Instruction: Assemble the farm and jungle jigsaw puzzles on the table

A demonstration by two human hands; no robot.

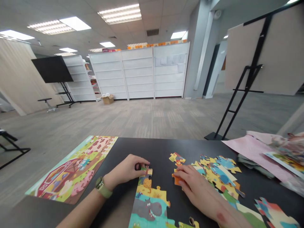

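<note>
head view: two bare hands work over a black worktop (156, 148). the landmark is the joined puzzle section (149, 202), one block of linked pieces showing a grey hippo, at the near edge of the worktop.

the left hand (127, 171), with one green watch (102, 187) on its wrist, sits at the top left corner of that section. its grip is narrow, fingertips pinched on one small puzzle piece (146, 171) that touches the section's top edge.

the right hand (193, 183) lies just right of the section, fingers flat, pressing down on one orange piece (177, 180); it is a loose, nearly flat grip, covering rather than pinching.

beyond the right hand, further right of the section, is one loose heap of pieces (218, 171); their number is too jumbled to count. one small cluster (177, 158) lies apart, just above the orange piece.

well left of the section lies one finished farm picture board (73, 171). far right, one pink sheet (254, 152).

no writing or brand can be read.
</note>
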